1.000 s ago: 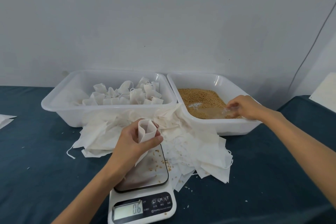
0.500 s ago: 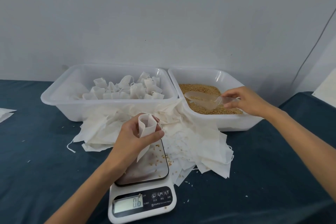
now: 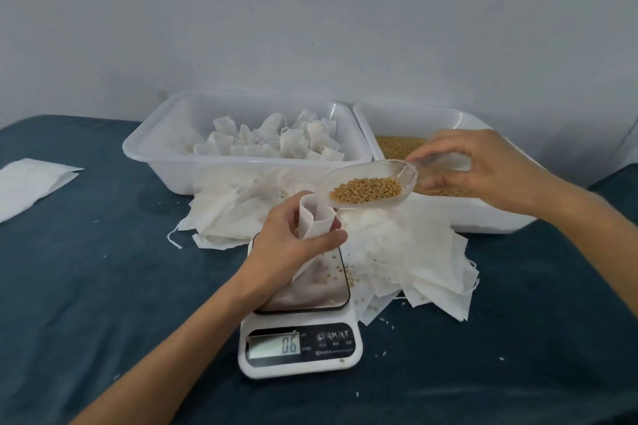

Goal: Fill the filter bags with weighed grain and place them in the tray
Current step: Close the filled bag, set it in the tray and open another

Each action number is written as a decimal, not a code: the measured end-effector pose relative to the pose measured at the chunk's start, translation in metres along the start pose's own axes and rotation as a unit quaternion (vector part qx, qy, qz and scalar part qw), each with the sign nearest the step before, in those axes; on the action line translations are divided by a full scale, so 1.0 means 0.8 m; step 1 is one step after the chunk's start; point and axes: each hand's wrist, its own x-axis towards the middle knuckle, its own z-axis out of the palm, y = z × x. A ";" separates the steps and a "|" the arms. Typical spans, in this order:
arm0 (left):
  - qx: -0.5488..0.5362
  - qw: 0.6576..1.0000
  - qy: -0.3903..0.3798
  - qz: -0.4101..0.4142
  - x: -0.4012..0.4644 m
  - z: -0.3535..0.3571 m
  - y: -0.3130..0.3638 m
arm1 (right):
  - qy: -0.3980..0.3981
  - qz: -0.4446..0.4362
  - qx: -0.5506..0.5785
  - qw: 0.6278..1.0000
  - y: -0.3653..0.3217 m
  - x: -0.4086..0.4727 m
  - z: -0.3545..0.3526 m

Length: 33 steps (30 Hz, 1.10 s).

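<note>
The far-left white plastic tray (image 3: 165, 152) is already holding many filled white filter bags (image 3: 276, 143). The left hand (image 3: 293, 238) is gripping an open white paper filter bag (image 3: 316, 221) over the white digital scale (image 3: 300, 345), while the right hand (image 3: 483, 172) is pinching a clear plastic scoop (image 3: 366, 188) of golden grain (image 3: 366, 189) at its mouth; pouring, weighing and traying are remaining.

The lower part of the filter bag (image 3: 316, 222) is hidden by the left hand (image 3: 293, 245). The scoop (image 3: 367, 188) handle is blurred within the right hand (image 3: 483, 171). Scale (image 3: 299, 348) button labels are too small to be read.

White tray (image 3: 165, 162), golden-brown grain (image 3: 366, 190), dark-blue tablecloth (image 3: 86, 286)
</note>
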 end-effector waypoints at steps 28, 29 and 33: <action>0.008 0.999 0.014 -0.028 -0.004 -0.008 -0.005 | 0.032 -0.089 -0.188 0.978 -0.050 0.021 -0.004; 0.006 0.999 0.015 -0.032 -0.004 -0.008 -0.005 | 0.032 -0.088 -0.188 0.978 -0.050 0.020 -0.005; 0.000 0.999 0.018 -0.048 -0.005 -0.008 -0.006 | 0.033 -0.100 -0.211 0.972 -0.053 0.020 -0.005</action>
